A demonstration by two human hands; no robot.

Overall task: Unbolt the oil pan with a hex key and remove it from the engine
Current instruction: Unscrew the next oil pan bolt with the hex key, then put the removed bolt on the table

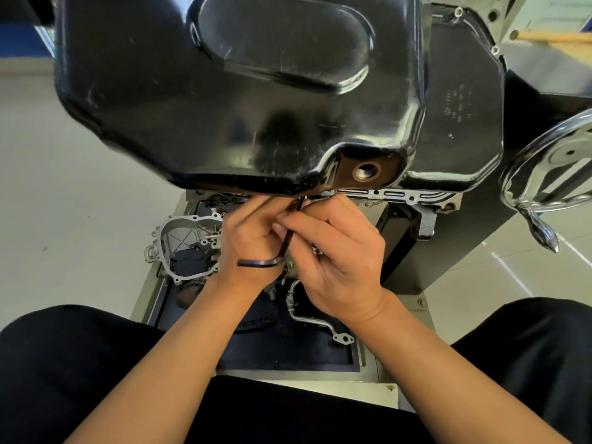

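The oil pan (224, 107) is sitting on the engine, big and black, filling the top of your view. Its near edge is hanging just above your hands. The hex key (286, 245) is standing almost straight up, with its tip going in under that edge, where a bolt is likely hiding. Your right grip (336, 251) is pinching the long part of the key with its fingertips. Your left grip (253, 238) is reaching up beside the key, but I cannot tell if it is holding the key or only touching it. To do this step well, I think you should be pushing the key all the way into the bolt head and keeping it straight, so it is not slipping out. Turn it with the short bent end, which is sticking out to the left. The open drain hole (365, 171) is sitting just to the right of the key. Below your hands, a silver cover (184, 233) and a bent pipe (307, 317) are lying on a dark tray (288, 357), so a falling bolt could be getting lost there. The shiny wheel (528, 187) is sticking out on the right, well apart from your hands.
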